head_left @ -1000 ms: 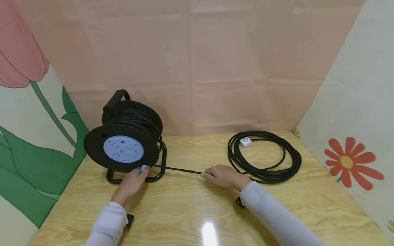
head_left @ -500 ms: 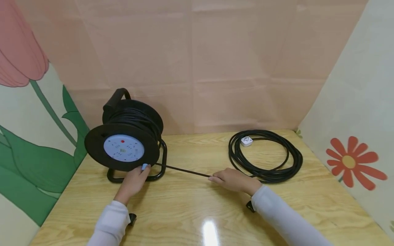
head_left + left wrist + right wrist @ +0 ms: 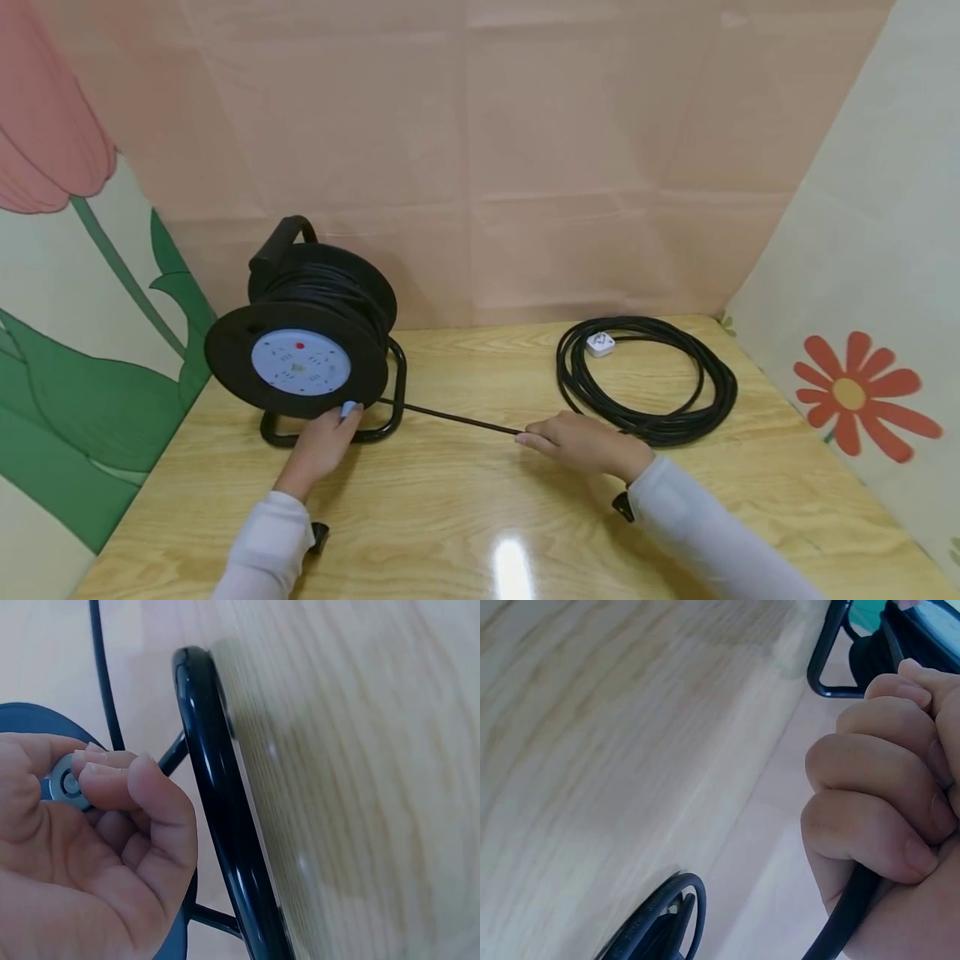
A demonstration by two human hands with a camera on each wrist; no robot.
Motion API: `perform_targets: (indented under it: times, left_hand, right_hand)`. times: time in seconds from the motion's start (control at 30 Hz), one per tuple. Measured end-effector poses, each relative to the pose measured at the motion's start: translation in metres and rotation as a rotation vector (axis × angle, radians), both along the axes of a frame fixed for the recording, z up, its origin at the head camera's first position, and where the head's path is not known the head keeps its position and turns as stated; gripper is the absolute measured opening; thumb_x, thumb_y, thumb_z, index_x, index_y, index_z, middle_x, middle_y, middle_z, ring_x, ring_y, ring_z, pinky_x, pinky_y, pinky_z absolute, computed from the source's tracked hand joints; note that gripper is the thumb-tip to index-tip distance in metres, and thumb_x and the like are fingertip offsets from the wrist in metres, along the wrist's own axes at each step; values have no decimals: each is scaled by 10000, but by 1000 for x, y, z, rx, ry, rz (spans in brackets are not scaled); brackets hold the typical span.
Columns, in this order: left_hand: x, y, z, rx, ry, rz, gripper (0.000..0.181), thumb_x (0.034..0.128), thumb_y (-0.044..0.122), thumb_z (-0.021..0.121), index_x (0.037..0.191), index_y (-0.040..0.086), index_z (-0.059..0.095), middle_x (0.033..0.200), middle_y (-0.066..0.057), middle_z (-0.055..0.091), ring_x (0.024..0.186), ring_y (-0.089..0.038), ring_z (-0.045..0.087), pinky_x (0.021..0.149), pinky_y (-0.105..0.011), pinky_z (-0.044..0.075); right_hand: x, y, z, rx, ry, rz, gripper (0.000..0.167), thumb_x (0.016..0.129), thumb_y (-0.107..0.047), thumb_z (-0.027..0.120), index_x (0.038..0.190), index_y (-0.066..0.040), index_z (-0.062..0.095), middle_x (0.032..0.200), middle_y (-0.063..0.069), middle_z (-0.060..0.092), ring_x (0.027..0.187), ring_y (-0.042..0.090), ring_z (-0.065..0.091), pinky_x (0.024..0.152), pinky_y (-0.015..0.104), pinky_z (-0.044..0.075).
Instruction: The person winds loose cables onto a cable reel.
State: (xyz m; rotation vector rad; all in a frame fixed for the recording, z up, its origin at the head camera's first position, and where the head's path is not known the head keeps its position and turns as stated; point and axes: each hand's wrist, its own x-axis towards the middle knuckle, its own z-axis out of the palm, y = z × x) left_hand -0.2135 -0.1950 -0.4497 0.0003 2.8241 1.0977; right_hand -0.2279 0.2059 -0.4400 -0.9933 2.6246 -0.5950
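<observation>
A black cable reel (image 3: 225, 354) stands on its tubular metal stand (image 3: 402, 375) at the left, with a pale socket panel (image 3: 301, 362) on its front disc. My left hand (image 3: 321, 446) pinches a small light-blue knob (image 3: 69, 782) at the lower edge of that disc. From the reel a black cable (image 3: 457, 418) runs taut to the right. My right hand (image 3: 581, 442) grips this cable, fingers curled round it in the right wrist view. Behind the right hand lies a round coil of cable (image 3: 716, 396) with a white plug (image 3: 600, 344) inside its loop.
Both things rest on a light wooden table (image 3: 435, 517). A pink-beige sheet (image 3: 465, 167) covers the back wall. Side walls with painted flowers (image 3: 847, 395) close in left and right. The reel's carrying handle (image 3: 276, 246) points up and back.
My right hand has moved right and slightly toward me along the cable's line, so a longer straight stretch shows between it and the reel. The left hand stays at the knob.
</observation>
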Motion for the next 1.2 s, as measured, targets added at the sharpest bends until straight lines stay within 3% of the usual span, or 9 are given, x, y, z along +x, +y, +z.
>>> perform_targets:
  times: [0.17, 0.37, 0.5, 0.57, 0.63, 0.73, 0.8, 0.97, 1.2]
  left_hand:
    - [0, -2, 1, 5, -2, -10, 571, 1076, 506, 307, 964, 27, 597, 902, -126, 574, 939, -302, 570, 810, -456, 454]
    - [6, -8, 0, 26, -10, -3, 654, 1075, 516, 303, 1213, -45, 611, 1222, -216, 609, 1166, -391, 562, 940, -547, 458]
    - [8, -12, 0, 71, -26, 19, 606, 1070, 523, 335, 1043, -17, 610, 899, -130, 601, 871, -282, 590, 766, -423, 479]
    - [8, -14, 1, 116, -41, 37, 580, 1065, 521, 363, 994, -6, 594, 755, -71, 521, 725, -225, 537, 665, -369, 456]
    - [7, -16, 0, 191, -61, 61, 553, 1062, 491, 406, 1000, -22, 604, 676, -37, 458, 632, -192, 480, 611, -336, 451]
    - [7, -20, -1, 316, -96, 99, 523, 1057, 450, 459, 1042, -49, 617, 672, -14, 436, 618, -161, 444, 597, -305, 464]
    - [8, -22, -3, 385, -107, 116, 520, 1050, 436, 488, 1045, -66, 621, 691, -17, 461, 629, -152, 454, 595, -292, 479]
    - [9, -29, -6, 457, -117, 153, 510, 1041, 420, 524, 1051, -79, 630, 767, -30, 538, 671, -137, 493, 587, -263, 502]
    - [7, -33, -5, 455, -126, 161, 529, 1028, 444, 541, 1067, -74, 637, 781, -28, 550, 690, -145, 512, 607, -270, 515]
  right_hand:
    - [-2, 2, 2, 12, 38, 2, 564, 1063, -547, 343, 1131, -137, 725, 1024, -17, 730, 875, 96, 665, 809, 429, 552]
    - [-6, 21, 2, 36, 76, -99, 565, 1065, -531, 363, 1226, -112, 705, 1216, 118, 686, 1081, 281, 667, 948, 508, 509]
    - [-9, 24, -3, 43, 51, -116, 604, 1055, -564, 353, 1308, -117, 670, 1368, 148, 597, 1233, 321, 586, 1032, 522, 451]
    - [-10, 22, -4, 51, 61, -121, 616, 1047, -589, 343, 1292, -137, 682, 1339, 117, 624, 1205, 287, 608, 1018, 500, 469]
    - [-11, 20, -4, 48, 74, -110, 617, 1049, -589, 333, 1166, -122, 719, 1136, 84, 706, 1003, 231, 676, 895, 466, 531]
    - [-14, 16, -2, 54, 116, -77, 557, 1064, -559, 322, 965, -146, 683, 771, -46, 600, 679, 105, 571, 692, 378, 507]
    - [-15, 15, 0, 62, 129, -57, 522, 1074, -535, 313, 886, -156, 620, 661, -70, 450, 576, 75, 439, 620, 342, 437]
    - [-17, 17, 2, 68, 152, -77, 498, 1070, -533, 334, 845, -175, 597, 628, -107, 399, 538, 42, 387, 602, 309, 411]
    - [-20, 26, 3, 62, 209, -80, 489, 1049, -570, 361, 802, -204, 570, 613, -129, 380, 529, 26, 377, 574, 283, 394]
